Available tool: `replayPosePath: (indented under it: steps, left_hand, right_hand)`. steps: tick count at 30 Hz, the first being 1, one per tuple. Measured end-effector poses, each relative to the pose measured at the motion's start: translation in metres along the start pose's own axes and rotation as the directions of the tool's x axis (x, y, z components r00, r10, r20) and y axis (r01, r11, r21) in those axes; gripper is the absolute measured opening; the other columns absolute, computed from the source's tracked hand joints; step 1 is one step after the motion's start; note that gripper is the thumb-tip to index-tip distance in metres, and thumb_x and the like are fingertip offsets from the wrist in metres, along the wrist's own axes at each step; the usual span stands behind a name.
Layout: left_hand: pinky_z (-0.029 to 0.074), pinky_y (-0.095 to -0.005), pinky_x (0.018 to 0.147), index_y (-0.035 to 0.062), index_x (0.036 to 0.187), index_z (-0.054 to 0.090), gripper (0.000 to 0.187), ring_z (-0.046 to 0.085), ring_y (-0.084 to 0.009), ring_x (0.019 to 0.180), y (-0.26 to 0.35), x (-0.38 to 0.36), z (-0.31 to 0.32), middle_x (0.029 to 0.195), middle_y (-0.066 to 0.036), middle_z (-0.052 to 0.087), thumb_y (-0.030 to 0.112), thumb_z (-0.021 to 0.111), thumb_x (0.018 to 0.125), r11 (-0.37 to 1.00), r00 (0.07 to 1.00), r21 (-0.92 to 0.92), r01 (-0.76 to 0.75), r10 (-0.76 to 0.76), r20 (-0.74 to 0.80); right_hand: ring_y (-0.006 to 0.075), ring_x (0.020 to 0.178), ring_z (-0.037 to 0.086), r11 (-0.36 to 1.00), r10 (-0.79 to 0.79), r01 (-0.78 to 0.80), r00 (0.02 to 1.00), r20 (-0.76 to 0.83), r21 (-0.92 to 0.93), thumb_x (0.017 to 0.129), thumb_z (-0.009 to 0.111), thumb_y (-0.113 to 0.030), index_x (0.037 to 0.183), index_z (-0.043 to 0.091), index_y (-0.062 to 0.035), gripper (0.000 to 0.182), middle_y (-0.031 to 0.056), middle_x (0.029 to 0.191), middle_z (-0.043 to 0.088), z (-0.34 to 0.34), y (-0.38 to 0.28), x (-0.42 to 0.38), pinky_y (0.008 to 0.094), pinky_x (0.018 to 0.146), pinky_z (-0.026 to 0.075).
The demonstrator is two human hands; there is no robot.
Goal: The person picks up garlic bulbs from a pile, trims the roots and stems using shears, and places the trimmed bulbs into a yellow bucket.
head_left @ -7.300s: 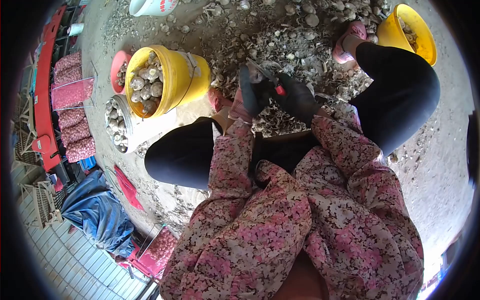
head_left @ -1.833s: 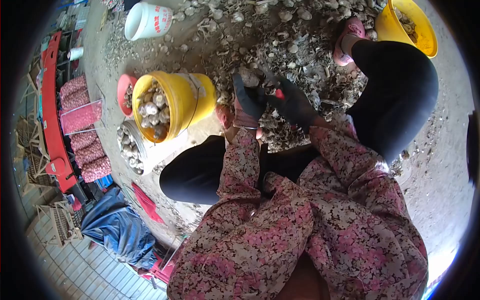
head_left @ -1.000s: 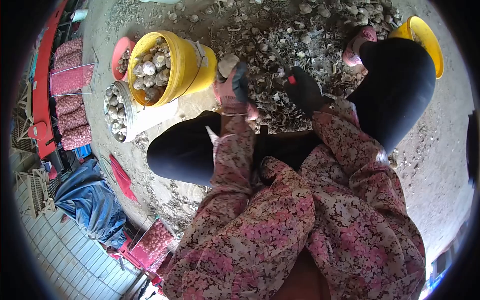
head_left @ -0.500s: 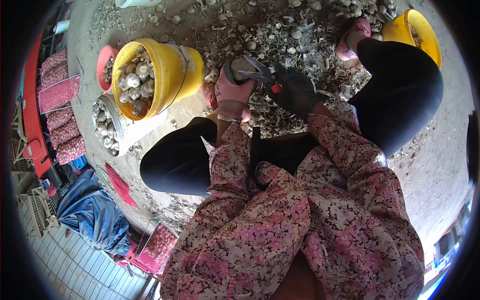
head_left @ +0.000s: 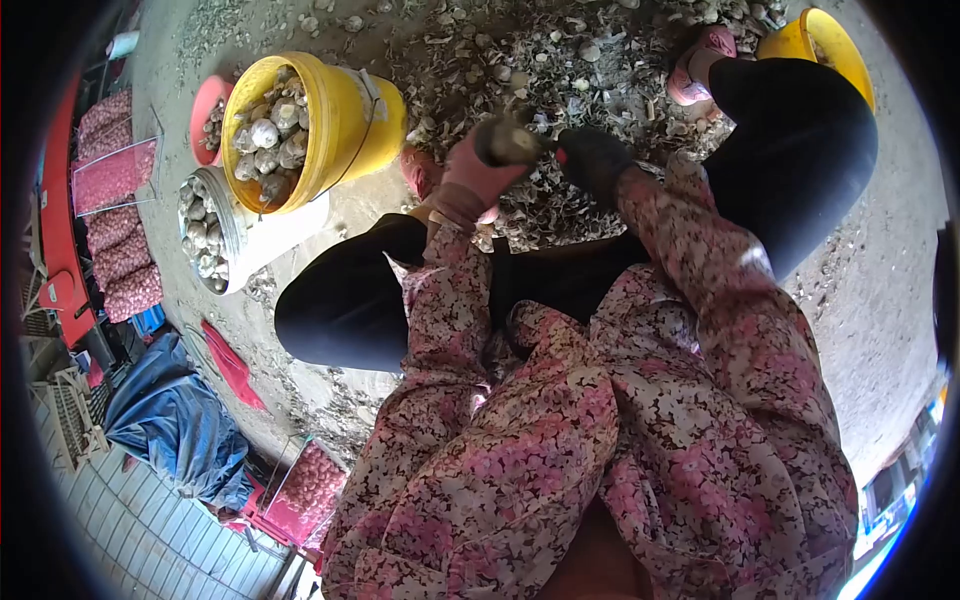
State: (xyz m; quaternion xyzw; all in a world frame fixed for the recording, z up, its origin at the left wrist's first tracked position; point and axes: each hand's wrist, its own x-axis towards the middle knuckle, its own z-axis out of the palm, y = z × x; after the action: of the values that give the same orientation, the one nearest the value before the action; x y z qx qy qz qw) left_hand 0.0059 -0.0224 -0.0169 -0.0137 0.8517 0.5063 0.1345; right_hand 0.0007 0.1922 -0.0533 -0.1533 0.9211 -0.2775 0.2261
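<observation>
My left hand (head_left: 482,165), in a pink glove with dark fingertips, is closed round a garlic bulb (head_left: 514,144) that is blurred by motion. Just right of it my right hand (head_left: 592,162), in a dark glove, is closed on the red-marked handle of the cutters (head_left: 561,156). The blades are smeared and hard to make out near the bulb. Beneath both hands lie dry garlic skins and cut stalks (head_left: 560,210).
At the left stand a yellow bucket (head_left: 375,125) of garlic, a white bucket (head_left: 240,270) and a pink bucket (head_left: 197,122). Another yellow bucket (head_left: 850,60) is at the upper right. Red net sacks (head_left: 128,245) and a blue tarp (head_left: 175,415) lie farther left.
My left hand has moved slightly right and turned with the bulb. The cutters, clearly visible across the bulb before, are now mostly blurred or hidden. The view has shifted a little.
</observation>
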Motion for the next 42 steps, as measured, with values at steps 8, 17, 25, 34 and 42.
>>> replayPosePath:
  steps: [8, 17, 25, 34, 42]
  left_hand:
    - [0.048, -0.0287, 0.092, 0.0036, 0.128, 0.045, 0.054, 0.057, -0.0156, 0.106, 0.009, -0.004, -0.035, 0.115, -0.008, 0.058, 0.002, 0.066, 0.079, 0.707, 0.981, -0.687, -0.169, 0.051, -0.188]
    - [0.05, -0.0314, 0.081, 0.0053, 0.1, 0.061, 0.018, 0.06, -0.0187, 0.096, 0.024, 0.064, -0.071, 0.105, -0.009, 0.064, 0.019, 0.061, 0.089, 0.225, 0.972, -0.946, -0.234, 0.06, -0.226]
    - [0.052, -0.0311, 0.06, 0.0082, 0.123, 0.052, 0.044, 0.064, -0.0205, 0.068, 0.062, 0.236, 0.077, 0.089, -0.007, 0.064, 0.02, 0.066, 0.083, 0.779, 0.957, -0.559, 0.284, -0.269, 0.112]
    - [0.056, -0.0373, 0.071, 0.0021, 0.134, 0.042, 0.065, 0.066, -0.0241, 0.087, -0.02, 0.352, 0.15, 0.108, -0.012, 0.064, 0.018, 0.073, 0.079, 0.787, 0.998, 0.615, 0.052, -0.058, -0.01]
    - [0.049, -0.0339, 0.086, 0.0013, 0.116, 0.055, 0.054, 0.061, -0.0211, 0.097, 0.024, 0.187, 0.062, 0.107, -0.009, 0.063, 0.005, 0.077, 0.067, 0.973, 1.0, -0.232, -0.007, 0.011, 0.018]
  right_hand:
    - [0.0393, 0.071, 0.064, 0.969, 0.028, -0.043, 0.998, 0.064, 0.244, 0.086, 0.054, -0.037, 0.09, 0.065, -0.0009, 0.038, 0.0213, 0.078, 0.064, 0.031, 0.021, -0.004, 0.0474, 0.068, 0.051]
    - [0.0164, 0.05, 0.053, -0.069, 0.512, -0.069, 0.853, 0.094, 0.995, 0.088, 0.06, -0.034, 0.08, 0.059, -0.0056, 0.029, 0.0041, 0.064, 0.057, 0.029, -0.029, -0.016, 0.0317, 0.045, 0.042]
    - [0.0146, 0.05, 0.052, -0.502, 0.6, 0.095, 0.754, 0.267, 0.859, 0.09, 0.059, -0.032, 0.075, 0.055, -0.0083, 0.028, 0.0024, 0.061, 0.053, 0.008, -0.069, -0.016, 0.0299, 0.048, 0.043]
    - [0.0108, 0.051, 0.049, -0.544, 0.571, 0.041, 0.75, 0.334, 0.838, 0.09, 0.062, -0.028, 0.085, 0.056, -0.011, 0.019, -0.0006, 0.066, 0.054, 0.002, -0.068, -0.009, 0.0272, 0.048, 0.039]
    - [0.0387, 0.082, 0.062, 0.54, 0.696, -0.349, 0.697, -0.173, 0.766, 0.081, 0.067, -0.034, 0.116, 0.046, -0.0022, 0.052, 0.0211, 0.087, 0.062, -0.035, -0.032, -0.014, 0.0457, 0.071, 0.049]
